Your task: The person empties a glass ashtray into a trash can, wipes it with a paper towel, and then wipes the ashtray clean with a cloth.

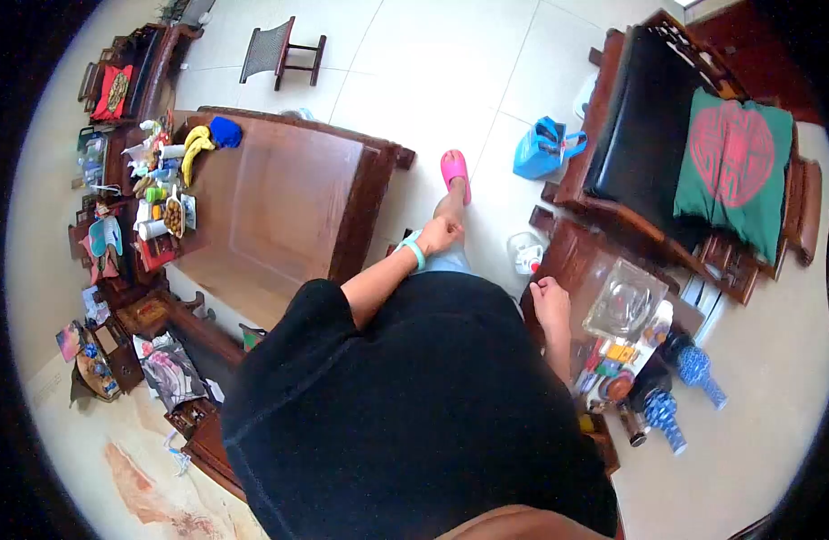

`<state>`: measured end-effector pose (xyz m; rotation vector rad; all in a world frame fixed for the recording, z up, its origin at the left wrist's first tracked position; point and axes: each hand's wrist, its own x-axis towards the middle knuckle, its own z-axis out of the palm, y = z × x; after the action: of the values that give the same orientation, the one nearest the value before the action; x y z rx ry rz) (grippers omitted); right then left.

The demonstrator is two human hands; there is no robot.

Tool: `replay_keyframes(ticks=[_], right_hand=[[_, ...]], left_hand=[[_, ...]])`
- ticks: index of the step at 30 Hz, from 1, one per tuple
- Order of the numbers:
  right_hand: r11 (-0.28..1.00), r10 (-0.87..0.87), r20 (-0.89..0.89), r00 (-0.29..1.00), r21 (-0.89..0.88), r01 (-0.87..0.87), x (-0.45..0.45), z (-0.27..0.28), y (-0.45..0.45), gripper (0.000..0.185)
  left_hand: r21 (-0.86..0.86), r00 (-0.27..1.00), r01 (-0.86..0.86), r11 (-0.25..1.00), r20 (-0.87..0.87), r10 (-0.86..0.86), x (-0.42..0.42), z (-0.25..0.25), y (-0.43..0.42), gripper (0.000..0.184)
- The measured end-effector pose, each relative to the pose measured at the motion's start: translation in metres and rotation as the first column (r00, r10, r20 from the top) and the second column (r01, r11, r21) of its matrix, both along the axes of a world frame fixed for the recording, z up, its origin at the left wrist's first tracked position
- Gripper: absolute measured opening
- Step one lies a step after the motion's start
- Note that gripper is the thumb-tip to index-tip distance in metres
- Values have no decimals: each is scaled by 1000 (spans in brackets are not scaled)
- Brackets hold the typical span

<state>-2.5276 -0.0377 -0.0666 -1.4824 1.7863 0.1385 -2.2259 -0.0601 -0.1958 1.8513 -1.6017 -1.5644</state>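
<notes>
Left hand: the left hand (440, 236) is near the centre of the view, toward 1 o'clock, above the pale cloth (446, 262) at the leg. A mint-green band (416, 251) goes around its wrist. The grip is curled inward; whether something is pinched inside, I cannot tell.
Right hand: the right hand (550, 302) is at 3 o'clock, with bent fingers. I cannot tell if this grip is spread or pressed together, nor if it touches the table.
Table: the brown table (572, 256) is just beside the right hand, at 3 o'clock.
Glass tray: on this table, a clear glass tray (624, 300) lies at 3 o'clock, near the right hand. Small coloured boxes (620, 352) stand next to it, toward 4 o'clock.
Clear container: a clear container (523, 249) is at 3 o'clock, a little above the right hand.
Pink sandal: one foot wears a pink sandal (452, 166), at 1 o'clock.
Blue bag: a blue bag (539, 153) is on the floor (432, 72), between 1 and 2 o'clock.
Sofa: at 2 o'clock, the black seat (644, 117) carries a green cushion (773, 139) with a red pattern.
Large table: at 10 o'clock is a large table (288, 202); yellow bananas (191, 157) lie at its far end, beside a dark-blue bundle (225, 132).
</notes>
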Motion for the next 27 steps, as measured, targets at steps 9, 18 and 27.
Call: replay_keyframes(ticks=[9, 18, 27], right_hand=[[939, 334, 42, 942, -100, -328, 141, 6, -242, 33], [649, 758, -70, 648, -16, -761, 182, -26, -429, 37], [16, 883, -466, -53, 142, -990, 385, -30, -624, 34]], left_hand=[[154, 768, -641, 752, 118, 630, 147, 27, -135, 17], [325, 238, -916, 237, -36, 970, 178, 20, -195, 18], [563, -669, -679, -471, -211, 712, 250, 5, -266, 18]])
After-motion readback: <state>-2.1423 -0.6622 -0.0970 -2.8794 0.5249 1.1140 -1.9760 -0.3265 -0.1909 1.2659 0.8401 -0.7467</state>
